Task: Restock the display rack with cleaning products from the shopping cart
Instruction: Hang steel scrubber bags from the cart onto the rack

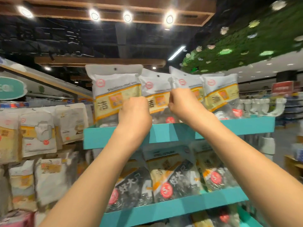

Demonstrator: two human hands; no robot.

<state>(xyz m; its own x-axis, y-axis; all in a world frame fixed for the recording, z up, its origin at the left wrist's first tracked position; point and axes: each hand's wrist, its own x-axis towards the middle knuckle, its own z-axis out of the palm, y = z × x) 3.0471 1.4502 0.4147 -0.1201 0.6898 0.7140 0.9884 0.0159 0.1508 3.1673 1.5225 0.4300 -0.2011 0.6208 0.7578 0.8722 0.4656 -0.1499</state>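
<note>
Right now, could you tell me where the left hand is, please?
The left hand is raised at the teal rack's top shelf, touching the leftmost packet, beside the right hand.

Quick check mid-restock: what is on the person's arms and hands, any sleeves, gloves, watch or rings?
Both forearms are bare up to the frame edge, with no sleeves in view. The left hand and right hand wear no gloves; no watch, bracelet or ring shows.
</note>
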